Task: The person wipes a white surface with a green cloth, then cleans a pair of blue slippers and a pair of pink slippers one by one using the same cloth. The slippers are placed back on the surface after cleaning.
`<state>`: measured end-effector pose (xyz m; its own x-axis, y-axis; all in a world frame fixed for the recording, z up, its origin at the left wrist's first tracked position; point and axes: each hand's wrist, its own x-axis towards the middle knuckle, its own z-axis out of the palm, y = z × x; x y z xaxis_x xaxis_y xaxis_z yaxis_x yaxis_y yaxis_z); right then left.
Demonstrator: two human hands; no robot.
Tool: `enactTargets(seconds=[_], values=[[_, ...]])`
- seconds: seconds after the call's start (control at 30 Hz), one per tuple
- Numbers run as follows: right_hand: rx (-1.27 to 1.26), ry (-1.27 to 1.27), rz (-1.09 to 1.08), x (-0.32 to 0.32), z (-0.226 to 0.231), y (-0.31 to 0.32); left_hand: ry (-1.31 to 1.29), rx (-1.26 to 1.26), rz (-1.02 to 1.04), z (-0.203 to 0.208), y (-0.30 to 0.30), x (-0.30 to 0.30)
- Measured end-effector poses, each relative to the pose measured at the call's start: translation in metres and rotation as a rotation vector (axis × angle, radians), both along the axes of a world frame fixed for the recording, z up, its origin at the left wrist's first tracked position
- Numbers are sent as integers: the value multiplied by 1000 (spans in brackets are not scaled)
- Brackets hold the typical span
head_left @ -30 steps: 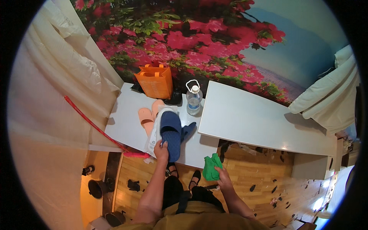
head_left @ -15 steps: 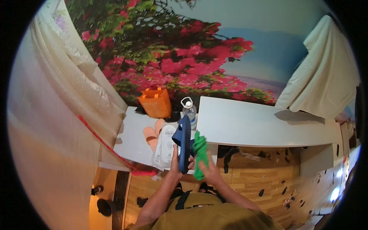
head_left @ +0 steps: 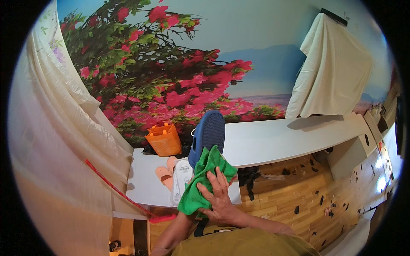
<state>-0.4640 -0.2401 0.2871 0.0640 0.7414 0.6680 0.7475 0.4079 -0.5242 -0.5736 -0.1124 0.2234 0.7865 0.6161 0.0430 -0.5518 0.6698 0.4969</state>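
A blue slipper [head_left: 214, 128] is raised in front of me, its ridged sole toward me and its toe end up. Over its lower part lies a green cloth [head_left: 194, 196]. My right hand [head_left: 220, 198] presses on the cloth against the sole, its fingers partly spread over the folds. Below the cloth my left forearm [head_left: 175, 232] comes up to the slipper's lower end; the cloth hides my left hand, which supports the slipper from there.
A low white table [head_left: 147, 192] bears an orange bag [head_left: 164, 143], pink slippers [head_left: 164, 176] and white packaged insoles [head_left: 183, 177]. A long white bench [head_left: 269, 143] extends right. Dark scraps [head_left: 296, 209] litter the wooden floor. A red-handled broom [head_left: 117, 192] leans left.
The slipper has turned from edge-on to show its sole. My right hand has brought the green cloth leftward onto it, covering my left hand. The view has tilted up.
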Motion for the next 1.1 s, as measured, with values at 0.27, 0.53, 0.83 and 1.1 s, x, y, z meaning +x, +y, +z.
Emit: enactTargets(seconds=[0.27, 0.53, 0.83, 1.1], values=[[92, 61, -125, -14, 9, 4, -277, 33, -122, 5, 13, -18], [85, 6, -86, -33, 13, -2, -120, 304, -215, 104, 0, -3], [159, 63, -141, -23, 10, 17, -332, -55, -296, 0, 17, -38], [112, 364, -163, 19, 47, 33, 212, 180, -199, 28, -18, -25]])
